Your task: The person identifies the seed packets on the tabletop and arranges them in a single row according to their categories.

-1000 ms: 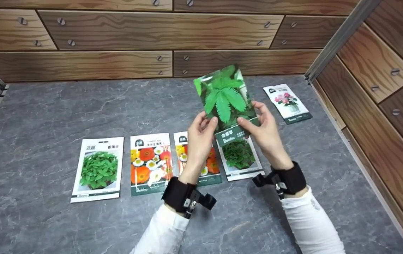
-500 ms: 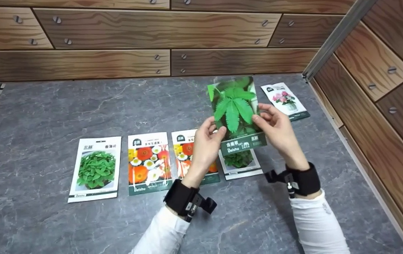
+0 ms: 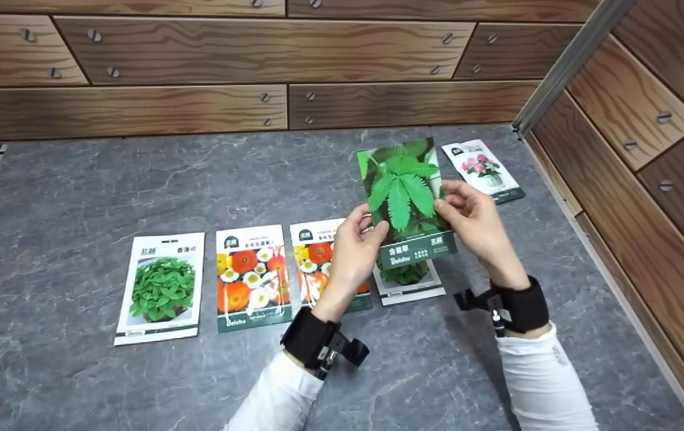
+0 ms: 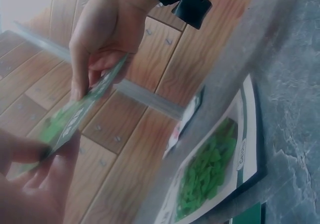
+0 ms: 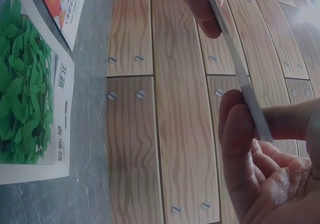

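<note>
A seed packet with a green fern-like leaf (image 3: pixel 405 194) is held up above the table between both hands, its printed front facing the head camera. The left hand (image 3: pixel 354 254) pinches its left edge near the lower corner, thumb in front and fingers behind. On the opposite edge, the right hand (image 3: pixel 477 224) pinches it the same way. Edge-on, the raised packet (image 5: pixel 240 68) appears as a thin strip in the right wrist view. Beneath it lies a white packet with a leafy green plant (image 3: pixel 408 284), its upper part hidden by the raised one.
Two poppy packets (image 3: pixel 253 278) (image 3: pixel 312 263) lie side by side, the right one partly behind the left hand. Another leafy green packet (image 3: pixel 162 290) lies at the left. A pink-flower packet (image 3: pixel 483 170) is at the back right. Wood-patterned walls (image 3: pixel 168 108) border the grey table (image 3: pixel 78 191).
Both hands have carried the leaf packet rightward and down toward the viewer, and its tilt has lessened. In the last half second it has shifted only slightly. The packets on the table stay put.
</note>
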### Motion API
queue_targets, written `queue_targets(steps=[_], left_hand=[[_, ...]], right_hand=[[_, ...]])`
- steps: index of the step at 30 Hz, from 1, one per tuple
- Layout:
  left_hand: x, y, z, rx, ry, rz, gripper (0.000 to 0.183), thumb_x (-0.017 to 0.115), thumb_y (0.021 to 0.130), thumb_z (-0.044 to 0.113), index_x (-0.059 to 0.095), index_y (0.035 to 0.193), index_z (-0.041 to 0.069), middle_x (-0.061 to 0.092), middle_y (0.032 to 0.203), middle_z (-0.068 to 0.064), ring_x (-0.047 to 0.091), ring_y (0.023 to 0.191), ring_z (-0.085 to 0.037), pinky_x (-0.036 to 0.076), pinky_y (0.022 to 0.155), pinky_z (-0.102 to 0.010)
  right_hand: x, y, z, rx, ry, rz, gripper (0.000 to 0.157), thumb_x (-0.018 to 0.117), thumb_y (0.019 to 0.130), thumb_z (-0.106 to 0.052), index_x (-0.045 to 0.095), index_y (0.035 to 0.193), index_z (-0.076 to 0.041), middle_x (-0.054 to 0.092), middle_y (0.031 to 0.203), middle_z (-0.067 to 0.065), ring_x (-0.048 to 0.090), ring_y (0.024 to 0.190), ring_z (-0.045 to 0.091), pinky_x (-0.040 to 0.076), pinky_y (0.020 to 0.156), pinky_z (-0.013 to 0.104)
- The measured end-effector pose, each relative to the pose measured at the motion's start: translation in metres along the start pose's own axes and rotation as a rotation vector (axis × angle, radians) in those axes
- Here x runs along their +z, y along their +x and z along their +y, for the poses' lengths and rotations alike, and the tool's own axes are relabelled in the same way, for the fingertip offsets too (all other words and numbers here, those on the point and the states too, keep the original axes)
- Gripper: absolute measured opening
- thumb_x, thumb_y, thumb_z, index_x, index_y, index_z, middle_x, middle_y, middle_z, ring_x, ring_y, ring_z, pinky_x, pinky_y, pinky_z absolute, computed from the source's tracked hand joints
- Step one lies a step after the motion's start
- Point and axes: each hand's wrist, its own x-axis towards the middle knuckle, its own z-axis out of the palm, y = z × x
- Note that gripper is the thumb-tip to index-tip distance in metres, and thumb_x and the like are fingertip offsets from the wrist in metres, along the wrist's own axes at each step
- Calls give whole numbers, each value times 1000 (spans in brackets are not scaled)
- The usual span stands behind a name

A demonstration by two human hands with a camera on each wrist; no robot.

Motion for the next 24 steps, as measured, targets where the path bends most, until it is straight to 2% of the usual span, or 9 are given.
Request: queue_targets(steps=[3, 8, 10, 12, 15, 18, 20, 22, 24], left_hand=[[1, 0, -1, 4, 0, 0, 40, 61, 103, 5, 56, 142, -3, 73, 130, -26, 76, 117, -36, 63, 98, -36], [2, -1, 0, -29, 22, 12, 43, 63, 102, 7, 57, 144, -1, 71, 133, -27, 76, 115, -35, 65, 82, -30], [3, -1, 0, -37, 30, 13, 45, 64, 102, 7, 56, 145, -1, 70, 134, -27, 76, 116, -36, 66, 85, -32], [4, -2, -1, -26, 45, 17, 47, 64, 102, 8, 55, 146, -3, 69, 135, -28, 75, 118, -38, 65, 94, -36], [7, -5, -2, 0, 125, 42, 56, 66, 102, 11, 48, 154, -1, 64, 143, -29, 72, 122, -39, 62, 103, -41], [11, -9, -4, 114, 295, 57, 70, 67, 102, 14, 34, 162, 3, 48, 161, -24, 59, 141, -37, 51, 119, -44], [14, -12, -7, 257, 480, 50, 75, 68, 101, 15, 31, 165, 7, 38, 168, -22, 52, 147, -36, 46, 124, -44], [16, -14, -10, 434, 682, 30, 72, 70, 99, 17, 36, 162, 7, 32, 171, -21, 43, 154, -37, 39, 128, -45], [18, -17, -11, 552, 903, -15, 66, 70, 99, 25, 45, 158, 9, 34, 170, -21, 43, 154, -39, 42, 126, -46]], right_hand=[[-1, 0, 1, 3, 0, -4, 40, 60, 101, 2, 54, 140, 10, 64, 89, -16, 63, 82, -1, 55, 79, 13], [-3, -1, 3, 7, -14, -9, 40, 60, 101, 2, 54, 139, 10, 64, 88, -18, 62, 81, -2, 55, 77, 13], [-4, -2, 4, 10, -12, -11, 39, 60, 101, 2, 54, 138, 11, 64, 86, -19, 62, 79, -2, 54, 75, 13], [-5, -2, 4, 14, -2, -15, 38, 60, 101, 2, 55, 138, 10, 64, 85, -19, 61, 77, -1, 54, 73, 13], [-8, -2, 5, 15, 12, -24, 39, 60, 101, 2, 54, 138, 10, 65, 85, -18, 61, 77, -1, 53, 72, 13], [-12, -3, 4, 17, 24, -28, 40, 59, 101, 3, 53, 140, 11, 66, 85, -19, 61, 78, -1, 54, 72, 13], [-17, -3, 6, 20, 29, -28, 41, 59, 101, 4, 51, 141, 11, 66, 85, -20, 62, 78, -1, 55, 73, 12], [-22, -4, 9, 31, 32, -27, 42, 58, 101, 4, 50, 142, 11, 67, 84, -21, 61, 77, -2, 54, 71, 12], [-27, -3, 14, 41, 38, -27, 41, 58, 102, 4, 49, 141, 12, 67, 83, -21, 60, 74, -2, 53, 68, 12]])
